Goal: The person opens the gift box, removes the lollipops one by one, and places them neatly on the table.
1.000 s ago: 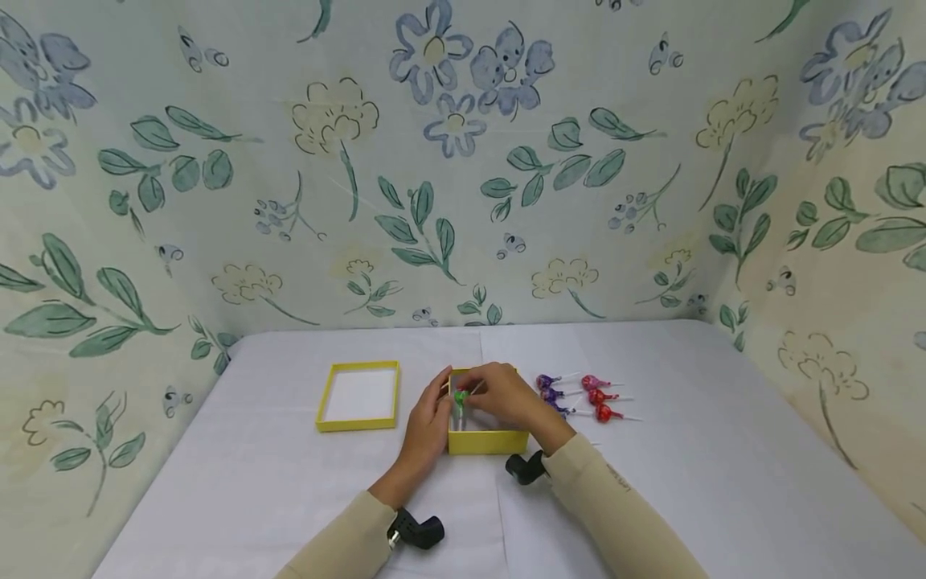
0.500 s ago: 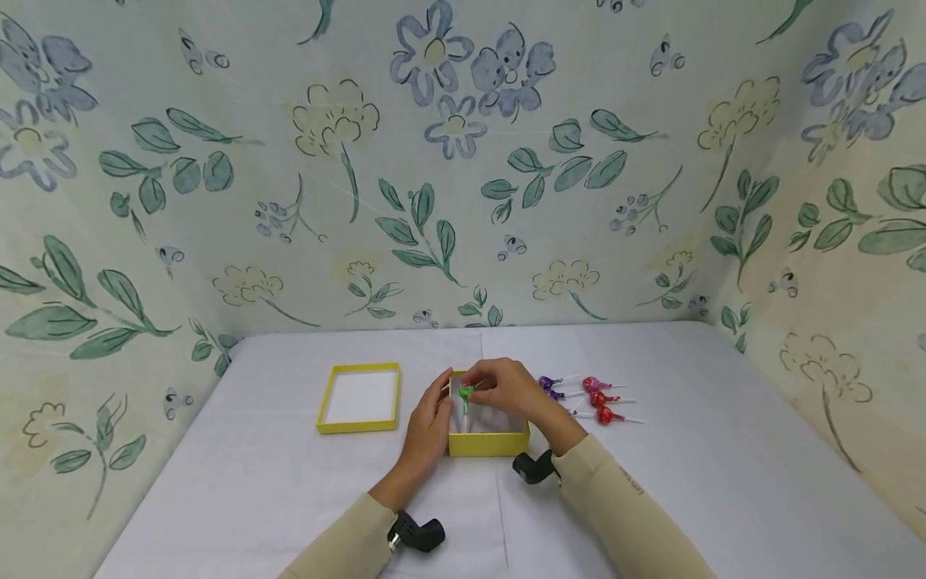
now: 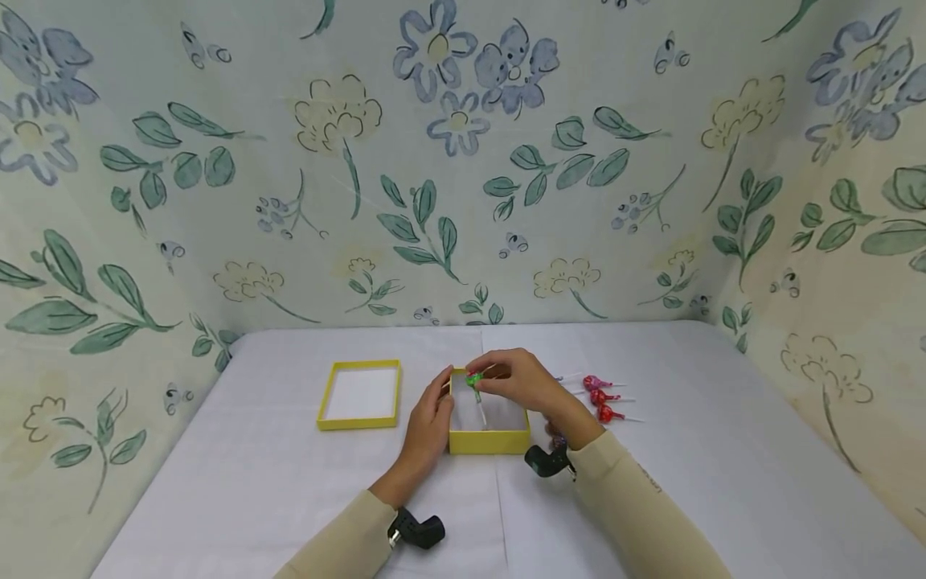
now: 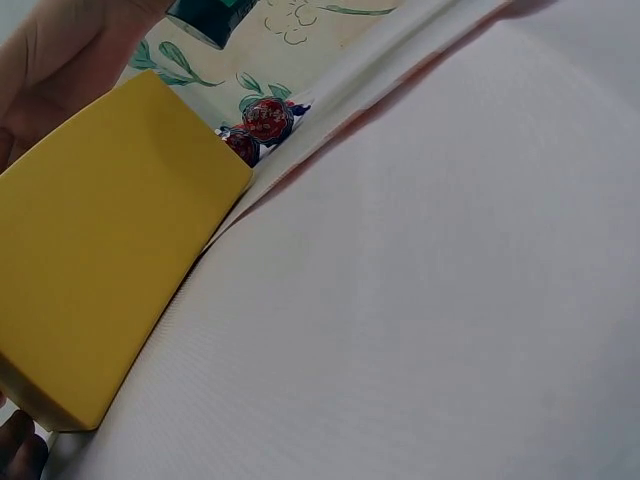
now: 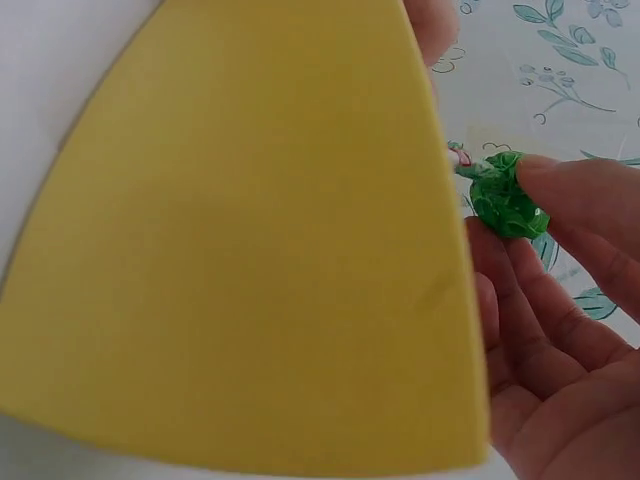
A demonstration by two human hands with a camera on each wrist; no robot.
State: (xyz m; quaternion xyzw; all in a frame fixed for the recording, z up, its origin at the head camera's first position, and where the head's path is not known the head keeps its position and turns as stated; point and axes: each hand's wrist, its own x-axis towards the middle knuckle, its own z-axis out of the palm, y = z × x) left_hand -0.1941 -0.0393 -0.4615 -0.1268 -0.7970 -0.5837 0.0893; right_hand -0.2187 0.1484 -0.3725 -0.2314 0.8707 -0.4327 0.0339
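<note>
A green-wrapped lollipop (image 3: 474, 382) hangs over the open yellow box (image 3: 489, 442), its white stick slanting down toward the viewer. My right hand (image 3: 517, 378) pinches its wrapped head between thumb and fingers. In the right wrist view the green lollipop (image 5: 508, 195) shows beyond the rim of the box (image 5: 240, 240), with the right thumb (image 5: 580, 190) on it. My left hand (image 3: 430, 418) lies along the left wall of the box, fingers stretched toward its far corner. The left wrist view shows the yellow wall (image 4: 110, 250) close up, dark fingertips at its lower corner.
The yellow-rimmed lid (image 3: 396, 398) lies left of the box, white inside up. Several lollipops lie to the right, a pink one (image 3: 592, 383) and red ones (image 3: 606, 413) among them; purple ones are partly hidden behind the right wrist. A floral cloth (image 3: 434, 201) hangs behind the table.
My right hand has risen and moved right, toward the far side of the box, with the green lollipop, whose stick now slants. The left hand stays at the box.
</note>
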